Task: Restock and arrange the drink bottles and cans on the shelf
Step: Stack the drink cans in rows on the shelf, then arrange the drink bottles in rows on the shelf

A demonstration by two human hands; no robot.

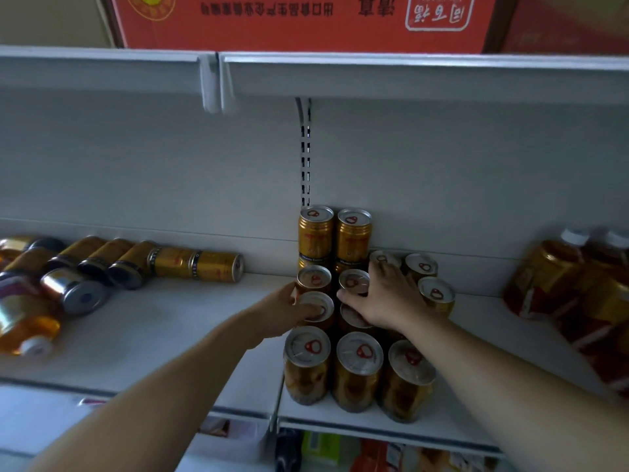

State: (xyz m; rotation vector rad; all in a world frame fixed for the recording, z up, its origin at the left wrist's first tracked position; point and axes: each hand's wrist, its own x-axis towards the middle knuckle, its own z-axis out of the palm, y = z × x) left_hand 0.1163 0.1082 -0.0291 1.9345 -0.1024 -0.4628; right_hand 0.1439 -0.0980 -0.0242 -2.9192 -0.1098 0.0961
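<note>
Left hand: the left hand is at the centre of the frame, with its fingers curled round the side of a gold can. The grip looks closed, though the picture is soft here.
Right hand: the right hand is just right of it, palm down. Its fingers are spread and fairly straight across several lids, with nothing visibly grasped.
Held can: it stands upright in the second row of the group, left column.
Upright cans: the upright cans with silver pull-tab lids stand packed in rows, centre to lower centre.
Back cans: two taller cans rise against the rear wall.
Lying cans: a row of lying cans runs along the mid left.
Bottles: amber bottles with white caps lean at the right edge.
Shelf: the white shelf carries all of these.
Above: a red carton sits on the upper shelf, along the top of the frame.
</note>
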